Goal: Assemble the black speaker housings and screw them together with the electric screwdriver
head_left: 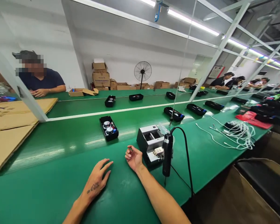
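Observation:
My left hand [98, 176] hovers over or rests on the green bench, its fingers spread and nothing in them. To its right my right hand [134, 159] is turned palm up with loosely curled fingers; nothing shows in it. Just beside that hand stands a grey and black box-shaped machine [143, 141] with an open top, possibly a screw feeder. In front of the machine a black electric screwdriver [167, 155] hangs upright on a wire, bit downward. Beyond my hands lies an open black speaker housing [109, 128] with two round drivers; neither hand touches it.
Several black housings [174, 114] line the green conveyor belt [72, 132]. White cables [240, 135] lie heaped at the right. Flattened cardboard [11, 137] covers the left side. A person [40, 77] sits across the line, near a white frame post [25, 90].

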Motion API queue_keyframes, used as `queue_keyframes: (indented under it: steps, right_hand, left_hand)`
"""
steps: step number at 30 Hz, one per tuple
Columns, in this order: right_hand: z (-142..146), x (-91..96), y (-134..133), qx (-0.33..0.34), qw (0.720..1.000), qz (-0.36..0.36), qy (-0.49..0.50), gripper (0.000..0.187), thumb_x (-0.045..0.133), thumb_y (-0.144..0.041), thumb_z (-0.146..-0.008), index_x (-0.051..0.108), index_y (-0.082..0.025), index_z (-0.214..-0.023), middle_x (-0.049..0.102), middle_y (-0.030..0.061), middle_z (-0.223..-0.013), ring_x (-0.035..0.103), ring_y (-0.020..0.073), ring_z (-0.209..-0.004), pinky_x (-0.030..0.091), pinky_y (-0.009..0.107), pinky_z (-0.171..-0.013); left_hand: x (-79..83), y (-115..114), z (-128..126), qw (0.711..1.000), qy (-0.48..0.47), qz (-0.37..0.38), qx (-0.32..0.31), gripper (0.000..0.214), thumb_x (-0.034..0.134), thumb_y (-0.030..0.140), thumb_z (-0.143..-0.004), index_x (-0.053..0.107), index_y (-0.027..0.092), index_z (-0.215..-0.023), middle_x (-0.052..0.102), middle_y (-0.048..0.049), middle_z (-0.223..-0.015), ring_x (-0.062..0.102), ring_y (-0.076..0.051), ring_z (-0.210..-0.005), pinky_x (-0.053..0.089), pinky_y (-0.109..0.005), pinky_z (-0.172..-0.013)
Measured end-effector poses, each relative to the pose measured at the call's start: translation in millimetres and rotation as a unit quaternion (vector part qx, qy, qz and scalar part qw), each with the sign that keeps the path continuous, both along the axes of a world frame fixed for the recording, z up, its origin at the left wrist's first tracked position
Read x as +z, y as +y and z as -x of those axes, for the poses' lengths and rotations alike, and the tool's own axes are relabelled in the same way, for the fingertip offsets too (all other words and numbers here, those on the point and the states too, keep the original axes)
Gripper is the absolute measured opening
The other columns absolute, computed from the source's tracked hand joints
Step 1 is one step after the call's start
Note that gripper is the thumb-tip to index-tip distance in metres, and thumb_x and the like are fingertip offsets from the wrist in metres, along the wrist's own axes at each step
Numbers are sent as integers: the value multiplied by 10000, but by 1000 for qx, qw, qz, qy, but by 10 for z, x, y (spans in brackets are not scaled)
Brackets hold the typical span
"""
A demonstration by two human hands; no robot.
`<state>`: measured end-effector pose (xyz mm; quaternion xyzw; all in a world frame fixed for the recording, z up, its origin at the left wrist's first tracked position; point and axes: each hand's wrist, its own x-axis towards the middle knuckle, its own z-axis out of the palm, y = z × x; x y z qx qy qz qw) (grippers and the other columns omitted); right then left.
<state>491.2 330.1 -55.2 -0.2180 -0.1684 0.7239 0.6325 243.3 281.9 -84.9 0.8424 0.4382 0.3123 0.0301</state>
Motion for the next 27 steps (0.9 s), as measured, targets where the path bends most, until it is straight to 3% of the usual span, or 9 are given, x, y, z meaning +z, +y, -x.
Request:
queue_keyframes:
  steps: [3, 5, 9, 12, 17, 22, 25, 27]
  right_hand:
    - [9, 14, -4, 4, 1000, 7, 15, 124, 777, -270, -803, 729, -160, -832, 570, -11, -608, 421, 105, -474, 332, 224, -466]
    - [10, 24, -11, 8, 1000, 8, 21, 111, 774, -260, -807, 727, -162, -829, 574, -9, -609, 423, 105, -477, 331, 221, -468]
    - [9, 32, -26, 14, 999, 12, 28, 113, 783, -264, -791, 735, -165, -817, 583, -6, -608, 421, 100, -483, 330, 215, -475]
    - [10, 35, -43, 12, 999, 17, 30, 139, 800, -280, -760, 745, -163, -810, 579, -8, -602, 399, 93, -479, 313, 213, -469]
    - [-7, 51, -56, 5, 1000, 24, 13, 179, 816, -324, -735, 749, -178, -814, 568, -12, -608, 384, 98, -490, 315, 214, -467]
    - [-30, 126, -88, 7, 1000, 25, -14, 188, 837, -318, -705, 748, -181, -797, 532, -21, -599, 389, 91, -479, 315, 204, -457]
    - [-43, 169, -165, 25, 999, 18, -13, 207, 877, -282, -660, 754, -176, -788, 447, -61, -553, 300, 56, -435, 263, 182, -429]
    - [-66, 145, -185, 42, 999, 14, -5, 248, 917, -272, -623, 767, -179, -798, 405, -79, -535, 244, 45, -428, 235, 174, -412]
  left_hand:
    - [-7, 11, 20, 1000, 11, -2, -1, 357, 501, 392, -1059, 764, 300, -1283, 726, -102, -1383, 680, -319, -1315, 584, -548, -1124]
    - [5, 5, 18, 1000, 28, -9, 11, 366, 485, 394, -1064, 777, 310, -1269, 723, -113, -1394, 643, -374, -1361, 540, -655, -1133]
    - [45, -37, -11, 989, 112, -18, 100, 437, 527, 400, -1049, 663, 318, -1457, 647, -147, -1514, 506, -493, -1473, 406, -831, -1130]
    - [60, -74, -28, 978, 156, 13, 136, 453, 577, 427, -1029, 655, 330, -1465, 624, -145, -1544, 488, -502, -1484, 394, -821, -1140]
    - [110, -101, -65, 976, 157, 64, 139, 458, 569, 443, -1033, 635, 359, -1479, 600, -117, -1576, 462, -471, -1515, 353, -796, -1189]
    - [289, -129, -166, 974, 127, 133, 131, 462, 564, 381, -1036, 637, 290, -1483, 561, -159, -1604, 404, -488, -1546, 275, -838, -1203]
    - [454, -273, -176, 970, 142, 154, 121, 471, 602, 356, -1021, 624, 314, -1489, 557, -150, -1609, 446, -455, -1533, 348, -801, -1195]
    - [562, -457, -135, 968, 155, 174, 94, 536, 724, 383, -956, 616, 396, -1481, 616, -93, -1563, 523, -411, -1491, 435, -719, -1194]
